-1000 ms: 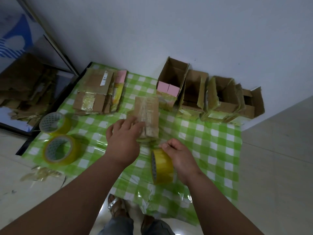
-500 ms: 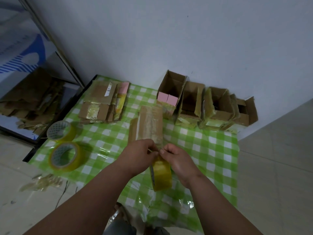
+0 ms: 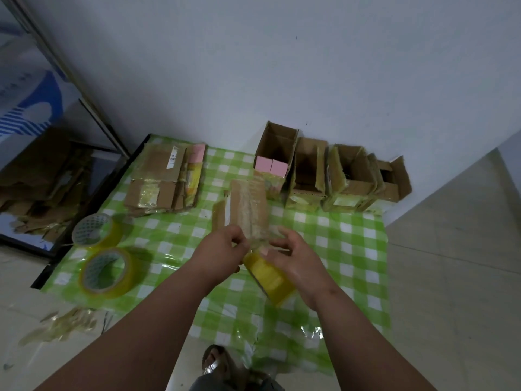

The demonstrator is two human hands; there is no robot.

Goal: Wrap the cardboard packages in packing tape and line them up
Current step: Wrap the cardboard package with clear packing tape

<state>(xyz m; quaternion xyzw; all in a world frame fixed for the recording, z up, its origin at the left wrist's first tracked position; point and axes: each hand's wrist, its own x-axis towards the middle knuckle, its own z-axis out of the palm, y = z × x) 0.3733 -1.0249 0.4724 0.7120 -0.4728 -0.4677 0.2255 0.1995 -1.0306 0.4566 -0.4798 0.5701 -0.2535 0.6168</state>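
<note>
Cardboard package point(image 3: 248, 210), partly wrapped in clear tape, lies near the middle of a green and white checked tablecloth point(image 3: 352, 249). Its near end sits between two hands. The left hand point(image 3: 222, 255) has its fingers curled at the package's near end, pinching what looks like the loose tape there. The right hand point(image 3: 296, 261) grips a yellow roll of packing tape point(image 3: 269, 277), which stands on edge just in front of the package, thumb pressed on top of it.

Behind the package, four open cardboard boxes point(image 3: 307, 170) stand side by side in a row against the white wall point(image 3: 282, 66); the leftmost shows two pink flaps point(image 3: 272, 166). To the left, near the table's far edge, lies a stack of flattened cardboard pieces point(image 3: 158, 182). Two more tape rolls point(image 3: 108, 273) rest flat near the table's left edge, one beside the other. Crumpled tape scraps point(image 3: 59, 327) lie on the tiled floor below them.
</note>
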